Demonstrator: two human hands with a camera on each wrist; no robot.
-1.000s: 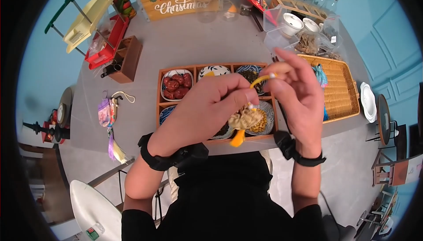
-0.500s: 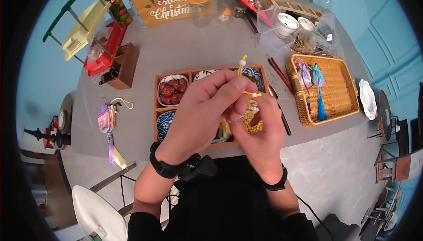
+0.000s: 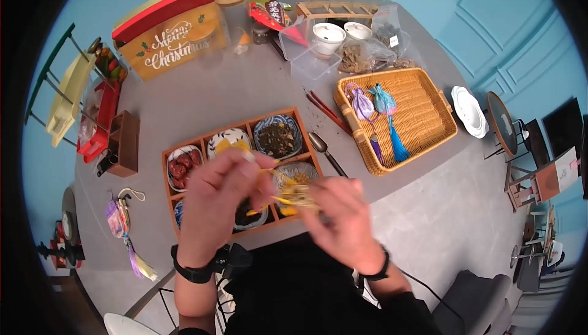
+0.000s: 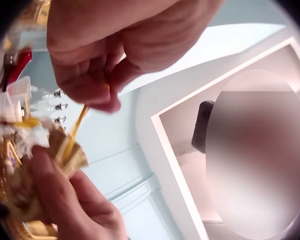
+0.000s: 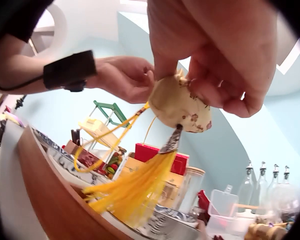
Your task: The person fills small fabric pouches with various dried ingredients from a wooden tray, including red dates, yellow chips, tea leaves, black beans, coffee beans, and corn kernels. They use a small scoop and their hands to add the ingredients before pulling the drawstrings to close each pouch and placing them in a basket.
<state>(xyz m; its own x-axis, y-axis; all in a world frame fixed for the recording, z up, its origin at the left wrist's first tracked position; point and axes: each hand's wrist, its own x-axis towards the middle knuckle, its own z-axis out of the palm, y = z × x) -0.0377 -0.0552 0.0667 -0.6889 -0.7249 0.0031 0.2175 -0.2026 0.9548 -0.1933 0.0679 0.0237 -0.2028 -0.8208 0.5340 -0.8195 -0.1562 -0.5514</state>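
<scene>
My right hand [image 3: 343, 222] grips a small beige drawstring pouch [image 5: 180, 107] with a floral print. From the pouch's bottom hangs a yellow tassel [image 5: 140, 185]. Opposite it, my left hand [image 3: 217, 197] pinches a yellow cord [image 4: 79, 122] that runs taut from the gathered mouth of the pouch. A loose yellow loop also dangles beside it. Both hands are above a wooden compartment box [image 5: 55, 175] of patterned bowls. Its bowls include red dates [image 3: 185, 168], dried leaves [image 3: 277, 138] and yellow grains [image 3: 300, 177], the last partly hidden by the hands.
Right of the box lie a metal scoop [image 3: 320, 143] and red tongs [image 3: 329, 112]. A wicker basket [image 3: 422, 108] holds a purple pouch [image 3: 362, 103] and a teal pouch [image 3: 384, 98]. Another tasselled pouch [image 3: 116, 218] lies at the left. Lidded white pots [image 3: 328, 36] stand behind.
My hands, close together half a second ago, have drawn apart with the cord stretched between them. The head view has turned, so the table appears shifted left.
</scene>
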